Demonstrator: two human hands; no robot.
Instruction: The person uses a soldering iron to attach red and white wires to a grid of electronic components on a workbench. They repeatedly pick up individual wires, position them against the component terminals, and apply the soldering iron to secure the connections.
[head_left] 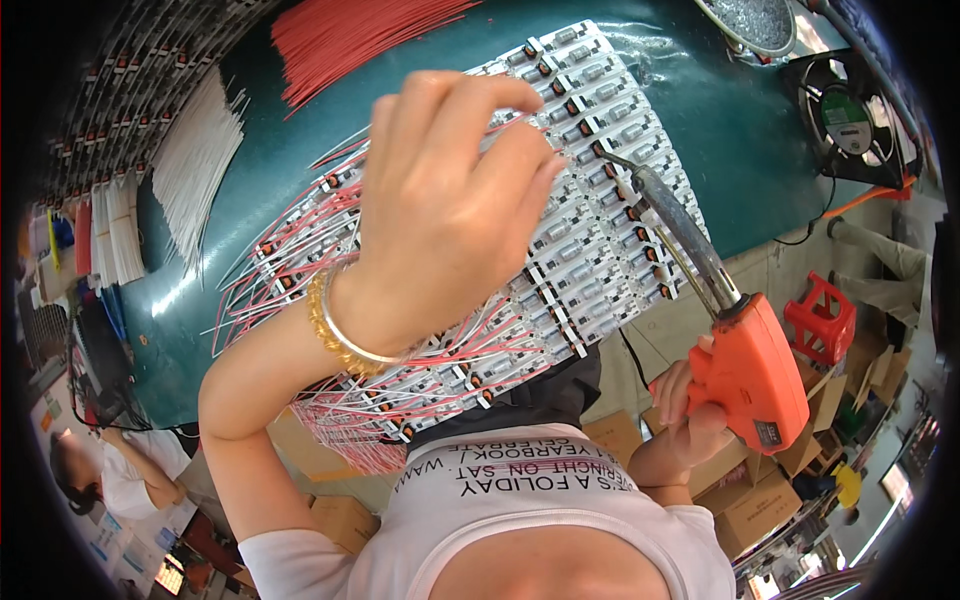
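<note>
A sheet of several small circuit boards (590, 285) lies in front of me at the edge of the green table, in rows with silver and orange-black parts. Over its middle is my left hand (450, 200), fingers curled and closed; what lies between the fingertips is hidden. A gold bracelet (335, 325) circles that wrist. My right hand (690, 410) grips an orange soldering gun (750, 375) from below. The gun's dark metal tip points left and reaches the upper rows of the boards. Red and white wires (300, 240) fan out from the boards' left side.
Bundles of red wires (350, 40) and white wires (198, 160) lie on the green table (740, 180). A black fan (850, 120) stands at the right, near a round dish (755, 25). Cardboard boxes (755, 510) and a red stool (820, 318) are on the floor. Another person (150, 465) sits at left.
</note>
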